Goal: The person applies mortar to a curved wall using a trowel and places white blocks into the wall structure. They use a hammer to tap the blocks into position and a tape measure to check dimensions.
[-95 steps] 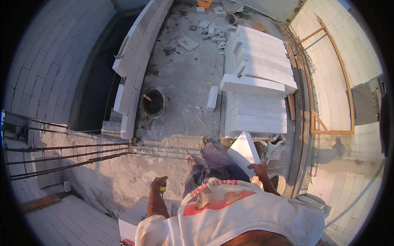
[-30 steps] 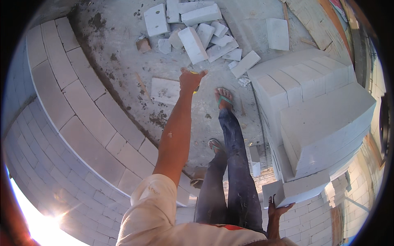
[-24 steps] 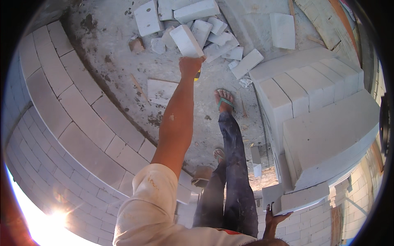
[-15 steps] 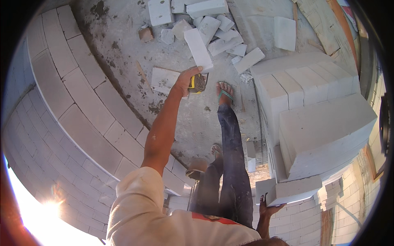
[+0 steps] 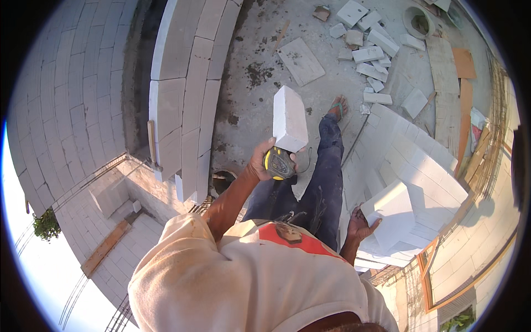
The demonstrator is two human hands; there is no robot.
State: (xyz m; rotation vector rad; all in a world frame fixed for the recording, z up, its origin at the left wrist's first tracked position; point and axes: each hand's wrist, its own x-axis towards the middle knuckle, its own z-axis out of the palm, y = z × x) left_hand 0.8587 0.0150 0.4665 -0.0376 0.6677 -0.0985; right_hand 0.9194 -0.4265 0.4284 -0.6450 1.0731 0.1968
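Observation:
My left hand (image 5: 262, 159) is closed around a black-and-yellow tape measure (image 5: 280, 164) and the near end of a small white block (image 5: 290, 118). That block points away from me, held up in front of my legs. Low on the right, my right hand (image 5: 359, 226) grips the edge of a bigger white block (image 5: 390, 209), thumb along its near side. This block is in front of a stack of white blocks (image 5: 423, 166); whether it rests on the stack I cannot tell.
A low block wall (image 5: 188, 83) runs along my left, with a wooden-handled tool (image 5: 151, 141) against it. A flat slab (image 5: 301, 62) lies on the concrete floor ahead. Beyond my sandalled foot (image 5: 338, 106) are several broken blocks (image 5: 369, 54) and a round pipe-like ring (image 5: 418, 22).
The view has swung round. My left hand has drawn nearer my body with the tape measure and small block. My right hand still holds its block, now higher in view.

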